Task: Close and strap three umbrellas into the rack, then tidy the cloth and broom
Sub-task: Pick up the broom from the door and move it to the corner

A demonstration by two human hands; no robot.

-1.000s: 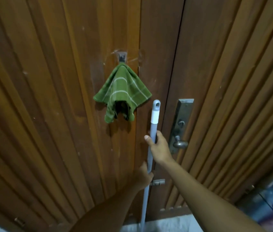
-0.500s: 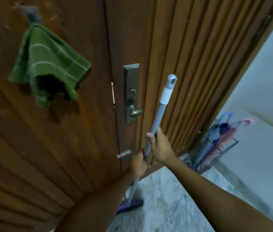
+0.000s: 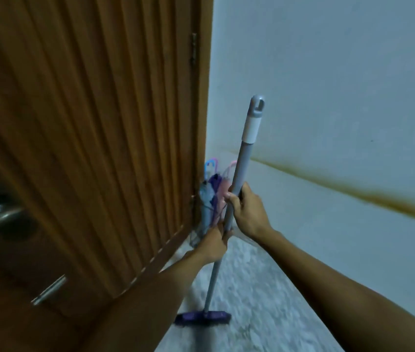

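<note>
Both hands were wrapped around the grey handle of the broom (image 3: 236,174), which stood nearly upright and leaned slightly to the right at the top. The right hand (image 3: 248,212) gripped it higher up, fingers closed fully around the shaft; the left hand (image 3: 212,243) clasped it just below, also closed on the shaft. Its purple head (image 3: 202,318) sat low over the pale speckled floor (image 3: 264,288); whether it touched could not be told. Just behind the hands, three folded umbrellas (image 3: 211,196) stood in a wire rack (image 3: 196,237) in the corner between the ribbed wooden door (image 3: 87,123) and the white wall (image 3: 341,85). A metal door handle (image 3: 3,214) showed blurred at the left edge.
</note>
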